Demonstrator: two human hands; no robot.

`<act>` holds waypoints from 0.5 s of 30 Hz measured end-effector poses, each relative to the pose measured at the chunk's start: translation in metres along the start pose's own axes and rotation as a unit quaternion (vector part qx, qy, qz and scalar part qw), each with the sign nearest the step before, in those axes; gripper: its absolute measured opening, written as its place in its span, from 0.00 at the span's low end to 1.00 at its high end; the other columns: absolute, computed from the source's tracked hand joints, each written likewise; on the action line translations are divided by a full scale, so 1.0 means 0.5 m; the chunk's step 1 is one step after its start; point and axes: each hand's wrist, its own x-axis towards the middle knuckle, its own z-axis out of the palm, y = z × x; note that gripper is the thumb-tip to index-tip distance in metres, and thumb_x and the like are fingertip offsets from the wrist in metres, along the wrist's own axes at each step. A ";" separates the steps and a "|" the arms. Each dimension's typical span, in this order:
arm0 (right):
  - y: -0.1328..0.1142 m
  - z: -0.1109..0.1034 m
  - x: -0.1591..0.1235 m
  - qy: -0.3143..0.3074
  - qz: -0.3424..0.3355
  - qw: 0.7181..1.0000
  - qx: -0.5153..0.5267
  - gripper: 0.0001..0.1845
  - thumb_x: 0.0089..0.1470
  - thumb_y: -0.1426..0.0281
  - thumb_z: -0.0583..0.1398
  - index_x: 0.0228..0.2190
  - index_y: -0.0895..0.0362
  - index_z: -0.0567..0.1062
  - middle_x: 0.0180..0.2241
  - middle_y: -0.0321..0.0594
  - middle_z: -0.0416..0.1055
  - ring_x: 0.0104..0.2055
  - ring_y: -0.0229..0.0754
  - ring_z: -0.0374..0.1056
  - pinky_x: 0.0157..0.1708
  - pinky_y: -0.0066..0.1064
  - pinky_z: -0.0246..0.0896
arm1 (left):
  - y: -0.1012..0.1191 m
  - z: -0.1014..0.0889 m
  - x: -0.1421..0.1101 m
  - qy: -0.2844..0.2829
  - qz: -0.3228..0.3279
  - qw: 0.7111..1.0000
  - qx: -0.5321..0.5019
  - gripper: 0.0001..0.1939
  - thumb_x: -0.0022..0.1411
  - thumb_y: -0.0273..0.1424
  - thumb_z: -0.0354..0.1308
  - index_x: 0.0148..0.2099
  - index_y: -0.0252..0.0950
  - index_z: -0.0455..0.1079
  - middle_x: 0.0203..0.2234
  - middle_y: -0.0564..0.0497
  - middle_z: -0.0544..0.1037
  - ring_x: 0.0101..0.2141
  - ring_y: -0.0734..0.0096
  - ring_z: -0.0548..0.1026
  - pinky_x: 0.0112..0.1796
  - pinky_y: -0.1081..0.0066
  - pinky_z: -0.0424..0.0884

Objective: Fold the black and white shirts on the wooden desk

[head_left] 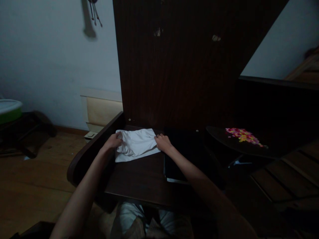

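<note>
A white cloth [138, 142], folded and creased, lies on the dark wooden desk [134, 179]. At its left edge, the fingers of my left hand [114, 141] are closed on the fabric, which bunches up beside them. My right hand [163, 142] grips the opposite edge, fingers curled over the cloth's right side. Between the two hands the cloth spreads out with wrinkles near the left. Beneath my right forearm is a black flat object [179, 162] with a pale front edge; its kind is too dark to make out.
A raised side board [92, 149] borders the desk on the left, and a tall dark panel [179, 73] rises behind. To the right, a dark curved shelf [216, 136] bears a colourful patch [245, 136]. A green tub [11, 111] with a pale lid stands far left.
</note>
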 end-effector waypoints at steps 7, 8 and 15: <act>0.002 0.010 -0.003 -0.011 -0.035 0.999 -0.021 0.20 0.56 0.82 0.52 0.48 0.63 0.73 0.48 0.57 0.71 0.51 0.52 0.66 0.41 0.37 0.67 | 0.007 -0.011 0.002 0.010 0.017 0.997 0.075 0.24 0.41 0.20 0.55 0.45 0.31 0.75 0.18 0.54 0.71 0.23 0.67 0.72 0.22 0.76 0.62; 0.002 0.012 -0.002 -0.010 -0.037 0.999 -0.022 0.19 0.56 0.82 0.52 0.48 0.63 0.73 0.48 0.57 0.71 0.51 0.52 0.66 0.41 0.37 0.67 | 0.009 -0.013 0.003 0.007 0.019 0.997 0.080 0.24 0.41 0.20 0.55 0.44 0.31 0.75 0.19 0.54 0.72 0.23 0.68 0.72 0.22 0.76 0.61; -0.002 0.024 -0.002 -0.011 -0.036 0.999 -0.021 0.19 0.56 0.82 0.52 0.47 0.62 0.73 0.48 0.56 0.72 0.50 0.52 0.66 0.41 0.38 0.66 | 0.019 -0.016 0.012 0.024 0.045 0.997 -0.058 0.33 0.43 0.24 0.60 0.55 0.27 0.69 0.31 0.48 0.78 0.28 0.71 0.73 0.26 0.77 0.66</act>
